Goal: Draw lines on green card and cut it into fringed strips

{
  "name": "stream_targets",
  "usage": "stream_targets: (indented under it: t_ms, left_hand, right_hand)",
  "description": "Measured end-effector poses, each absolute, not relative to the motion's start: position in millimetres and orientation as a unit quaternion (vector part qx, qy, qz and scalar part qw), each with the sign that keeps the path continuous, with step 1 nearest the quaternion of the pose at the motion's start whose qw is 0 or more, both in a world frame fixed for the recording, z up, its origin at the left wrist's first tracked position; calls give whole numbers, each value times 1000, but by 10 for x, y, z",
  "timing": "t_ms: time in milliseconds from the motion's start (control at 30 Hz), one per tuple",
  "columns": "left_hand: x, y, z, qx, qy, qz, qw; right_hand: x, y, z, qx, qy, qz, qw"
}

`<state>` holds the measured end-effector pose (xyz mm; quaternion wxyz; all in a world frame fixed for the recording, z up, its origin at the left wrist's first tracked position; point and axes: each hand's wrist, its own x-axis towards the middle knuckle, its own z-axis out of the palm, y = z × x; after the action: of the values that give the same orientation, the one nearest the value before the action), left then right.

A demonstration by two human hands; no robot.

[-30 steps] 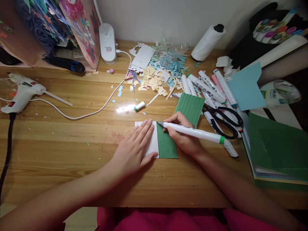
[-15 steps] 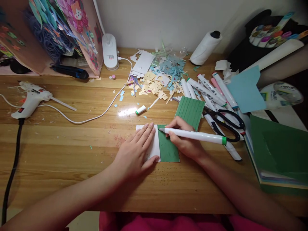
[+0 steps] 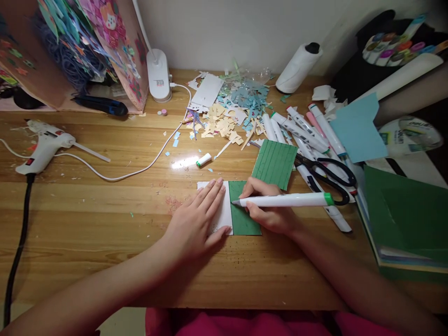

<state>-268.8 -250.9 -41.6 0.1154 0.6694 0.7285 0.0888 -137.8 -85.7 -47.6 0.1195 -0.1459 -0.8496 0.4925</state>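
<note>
My left hand [image 3: 198,217] lies flat, fingers stretched out, pressing a white card [image 3: 224,217] onto a green paper piece [image 3: 247,224]. The card covers the left part of the green piece, or lies against it; I cannot tell which. In my right hand [image 3: 268,205] is a white marker [image 3: 287,200] with a green end, held like a pen. Its grey tip touches or nearly touches the green paper beside the card's right edge. A marker cap [image 3: 203,160] with a green end lies behind the card. Another green piece [image 3: 275,163], ruled with dark parallel lines, sits behind my right hand.
Black-handled scissors [image 3: 332,179] lie over several markers [image 3: 301,130] at the right. Paper scraps [image 3: 227,119] are heaped at the back, near a thread spool [image 3: 299,67]. A glue gun [image 3: 47,144] rests at the left. Green sheets [image 3: 406,214] are stacked at the right.
The marker tip has moved toward me along the card's right edge, my right hand going with it. My left hand stays in place on the card.
</note>
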Motion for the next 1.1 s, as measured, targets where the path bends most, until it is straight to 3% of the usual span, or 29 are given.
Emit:
stream_targets:
  t_ms: [667,1100]
  left_hand:
    - [-2686,-2487,-420,664,732,75,133]
    - [-2698,-2491,-449,669,731,60,116]
  right_hand:
    - [-1348,-866,-423,27,-847,531,-2]
    - [-1324,-835,-468,25,-823,565,-52]
